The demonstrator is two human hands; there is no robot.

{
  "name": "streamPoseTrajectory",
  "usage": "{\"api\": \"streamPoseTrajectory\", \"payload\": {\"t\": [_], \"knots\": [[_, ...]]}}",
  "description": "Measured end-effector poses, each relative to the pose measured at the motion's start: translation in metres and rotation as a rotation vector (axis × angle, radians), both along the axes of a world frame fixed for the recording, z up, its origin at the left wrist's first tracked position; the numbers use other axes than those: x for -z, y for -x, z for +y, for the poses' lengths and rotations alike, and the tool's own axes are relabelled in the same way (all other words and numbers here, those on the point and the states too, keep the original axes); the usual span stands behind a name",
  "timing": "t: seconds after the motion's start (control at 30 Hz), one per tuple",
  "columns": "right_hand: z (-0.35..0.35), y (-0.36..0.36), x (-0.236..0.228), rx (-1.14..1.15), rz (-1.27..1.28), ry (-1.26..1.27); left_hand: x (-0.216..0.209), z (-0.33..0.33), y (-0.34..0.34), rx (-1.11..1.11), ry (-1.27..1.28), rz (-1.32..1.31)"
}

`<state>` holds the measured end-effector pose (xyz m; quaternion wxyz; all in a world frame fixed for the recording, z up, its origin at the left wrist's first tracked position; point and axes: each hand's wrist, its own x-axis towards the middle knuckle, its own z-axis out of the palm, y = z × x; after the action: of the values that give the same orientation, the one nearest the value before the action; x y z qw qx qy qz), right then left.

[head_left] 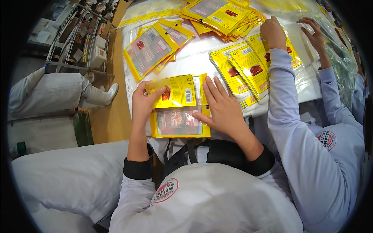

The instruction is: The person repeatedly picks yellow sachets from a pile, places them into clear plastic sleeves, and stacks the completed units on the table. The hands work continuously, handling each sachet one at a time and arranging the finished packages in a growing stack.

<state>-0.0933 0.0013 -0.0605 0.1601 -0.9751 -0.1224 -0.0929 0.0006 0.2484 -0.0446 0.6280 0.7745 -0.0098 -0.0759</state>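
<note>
My left hand (144, 100) grips the left edge of a yellow printed card (180, 93), thumb on top and fingers beneath. The card has a barcode and a small red food picture. It lies over a yellow-edged plastic pouch (179, 135) with a see-through window, near the table's front edge. My right hand (226, 105) rests on the right side of the pouch, palm down, fingers stretched out. Whether the card lies inside or on top of the pouch, I cannot tell. Just right of my right hand is a stack of similar yellow cards (233, 73).
Yellow-edged pouches (151, 48) lie at the far left, with a larger heap of packs (223, 17) behind. At the right, a co-worker's hand (273, 33) touches yellow cards; another hand (312, 35) is near clear plastic sheeting (342, 73). A wire shelf (79, 39) stands left of the table.
</note>
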Motion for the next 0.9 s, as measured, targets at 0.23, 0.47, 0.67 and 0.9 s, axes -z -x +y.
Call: {"api": "streamPoseTrajectory", "payload": {"t": [0.23, 0.47, 0.67, 0.9], "knots": [[-0.001, 0.0, 0.001, -0.001, -0.03, 0.017, -0.003, -0.013, -0.003, -0.005, -0.215, -0.001], [0.0, -0.002, 0.002, 0.003, -0.016, 0.012, 0.0, -0.011, -0.005, -0.009, -0.296, -0.008], [0.0, -0.001, 0.003, 0.005, -0.004, 0.003, -0.003, -0.019, -0.002, -0.049, -0.425, -0.023], [0.002, -0.001, 0.001, 0.007, 0.008, 0.005, -0.018, -0.033, 0.01, 0.001, -0.884, -0.223]]}}
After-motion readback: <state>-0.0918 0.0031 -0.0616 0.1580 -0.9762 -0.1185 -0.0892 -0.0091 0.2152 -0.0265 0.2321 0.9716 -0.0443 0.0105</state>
